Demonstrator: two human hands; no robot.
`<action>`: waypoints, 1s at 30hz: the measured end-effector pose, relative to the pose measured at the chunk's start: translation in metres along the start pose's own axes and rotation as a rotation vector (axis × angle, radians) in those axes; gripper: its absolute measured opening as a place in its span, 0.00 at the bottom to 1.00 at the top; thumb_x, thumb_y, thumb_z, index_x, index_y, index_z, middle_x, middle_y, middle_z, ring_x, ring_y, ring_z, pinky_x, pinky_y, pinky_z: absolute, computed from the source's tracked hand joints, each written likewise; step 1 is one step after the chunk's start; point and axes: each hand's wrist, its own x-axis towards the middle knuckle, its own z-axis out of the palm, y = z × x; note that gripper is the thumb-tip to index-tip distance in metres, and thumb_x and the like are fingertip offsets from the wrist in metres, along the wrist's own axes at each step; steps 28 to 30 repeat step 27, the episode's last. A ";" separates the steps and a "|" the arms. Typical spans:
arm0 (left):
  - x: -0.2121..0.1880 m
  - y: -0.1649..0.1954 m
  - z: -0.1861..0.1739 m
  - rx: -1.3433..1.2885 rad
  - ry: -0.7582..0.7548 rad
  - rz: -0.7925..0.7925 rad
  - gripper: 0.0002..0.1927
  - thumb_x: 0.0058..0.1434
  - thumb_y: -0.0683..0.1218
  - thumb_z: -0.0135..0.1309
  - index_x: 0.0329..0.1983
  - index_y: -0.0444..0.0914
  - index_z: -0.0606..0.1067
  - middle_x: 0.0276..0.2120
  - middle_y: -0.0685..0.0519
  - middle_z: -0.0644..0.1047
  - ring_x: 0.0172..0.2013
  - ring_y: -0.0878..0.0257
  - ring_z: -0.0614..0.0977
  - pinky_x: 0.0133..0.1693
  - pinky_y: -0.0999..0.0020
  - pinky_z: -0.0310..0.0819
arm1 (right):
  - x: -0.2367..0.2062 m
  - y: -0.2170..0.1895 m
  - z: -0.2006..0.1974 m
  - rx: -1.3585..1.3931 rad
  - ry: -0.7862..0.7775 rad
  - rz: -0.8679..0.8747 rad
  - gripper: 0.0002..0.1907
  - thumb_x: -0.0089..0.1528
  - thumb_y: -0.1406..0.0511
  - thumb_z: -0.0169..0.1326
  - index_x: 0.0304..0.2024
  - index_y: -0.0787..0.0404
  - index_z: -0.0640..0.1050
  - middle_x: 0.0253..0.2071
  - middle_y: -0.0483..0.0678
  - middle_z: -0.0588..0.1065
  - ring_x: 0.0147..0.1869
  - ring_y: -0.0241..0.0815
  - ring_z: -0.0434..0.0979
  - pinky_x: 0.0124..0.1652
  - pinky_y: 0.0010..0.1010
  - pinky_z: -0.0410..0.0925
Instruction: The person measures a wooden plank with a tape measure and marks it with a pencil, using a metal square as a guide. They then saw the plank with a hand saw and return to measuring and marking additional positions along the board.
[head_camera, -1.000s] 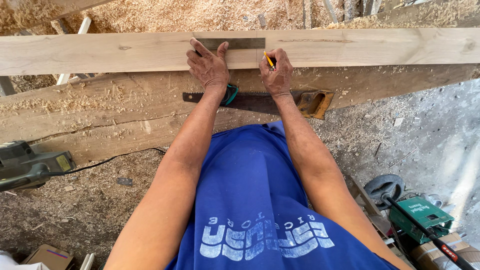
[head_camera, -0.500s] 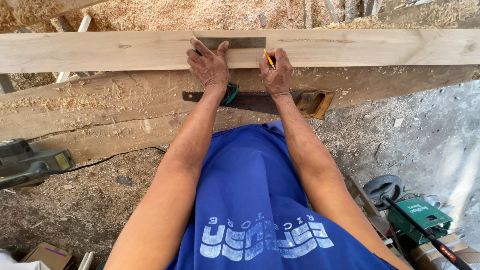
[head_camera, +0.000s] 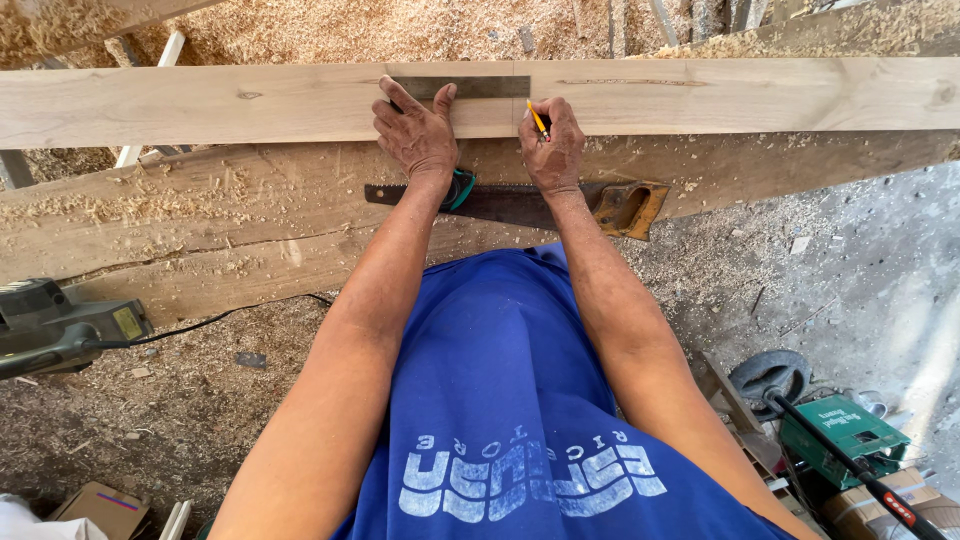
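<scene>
The long pale plank (head_camera: 250, 100) lies across the heavy timber beam (head_camera: 200, 215); it looks stiff and heavy, best gripped by its edges. The left hand (head_camera: 420, 135) presses flat on the thin, rigid steel square (head_camera: 470, 87) on the plank. The right hand (head_camera: 553, 150) is clamped on a light yellow pencil (head_camera: 536, 117) at the square's edge.

Person wears a blue sleeveless shirt (head_camera: 500, 400), loose fit, w/ faded white block lettering across the chest, seen upside down from the head cam. Both arms bare shoulder to wrist, no watch, no gloves, no sleeves. Left hand (head_camera: 420, 135) and right hand (head_camera: 553, 150) look dusty and work-worn, knuckles creased, w/ some sawdust on the forearms.
</scene>
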 end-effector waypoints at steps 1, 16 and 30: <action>0.000 0.000 0.000 0.005 0.007 0.000 0.54 0.62 0.81 0.37 0.71 0.34 0.49 0.48 0.42 0.65 0.44 0.51 0.74 0.40 0.52 0.73 | 0.000 0.000 0.000 -0.005 0.002 0.000 0.06 0.65 0.71 0.57 0.39 0.62 0.72 0.36 0.52 0.75 0.39 0.45 0.80 0.40 0.37 0.73; 0.000 0.000 0.000 0.010 0.013 0.002 0.53 0.62 0.81 0.35 0.71 0.35 0.48 0.48 0.42 0.65 0.44 0.52 0.74 0.39 0.53 0.74 | 0.000 0.001 -0.001 -0.006 -0.018 -0.009 0.07 0.65 0.71 0.58 0.40 0.63 0.71 0.37 0.52 0.75 0.40 0.46 0.79 0.42 0.37 0.73; -0.001 -0.001 0.000 0.006 0.008 -0.007 0.53 0.62 0.81 0.36 0.71 0.36 0.49 0.48 0.42 0.65 0.44 0.51 0.74 0.40 0.52 0.74 | -0.001 0.000 0.000 0.004 -0.012 -0.010 0.06 0.65 0.70 0.57 0.40 0.62 0.72 0.37 0.52 0.75 0.41 0.45 0.80 0.41 0.36 0.73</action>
